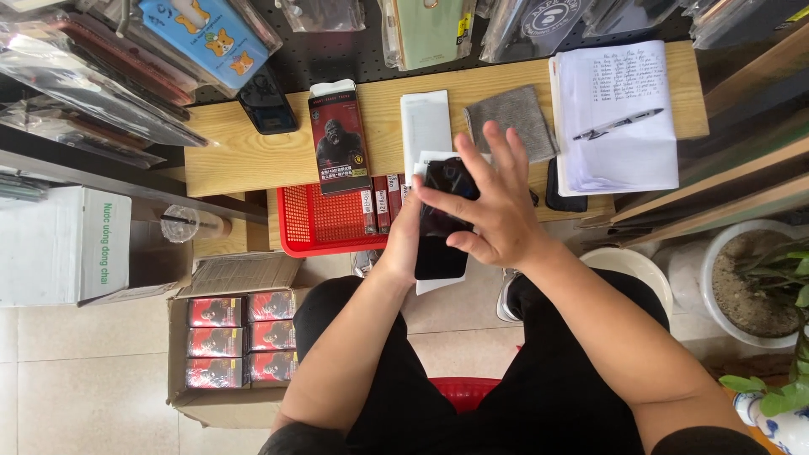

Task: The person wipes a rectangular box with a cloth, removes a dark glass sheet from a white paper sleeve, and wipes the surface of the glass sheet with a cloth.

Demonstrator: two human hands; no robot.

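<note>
- Black and glossy, a phone [440, 221] sits between the person's two hands, held in the air just off the near edge of the wooden tabletop [244, 152], above the lap.
- The left hand [403, 240] supports the phone from its left side and from beneath; its fingers are mostly hidden behind the phone, wrapped around it in a grip.
- The right hand [489, 206] lies on top of the phone with the palm down. Its fingers [499, 145] are spread wide and loose, and the thumb presses across the dark screen.
- A white card or sheet [440, 286] shows under the phone's lower end and again at its top edge.
- On the tabletop just beyond the hands lie a grey cloth [511, 120] and a flat white sleeve [425, 125], side by side.
- A dark red box with a gorilla picture [339, 139] rests partly on a red plastic basket [324, 221], which holds a few narrow red packs [381, 205] at its right side.
- A second black phone [266, 99] lies further left on the tabletop.
- At the right end lies a notebook with handwritten pages [619, 114], with a pen [618, 123] on top.
- On the tiled floor to the left stands an open cardboard carton [221, 396] filled with red boxes [242, 341].
- A white box [63, 244] and a clear plastic cup [181, 223] sit beside it.
- Phone cases in clear bags [211, 34] hang on the pegboard behind.
</note>
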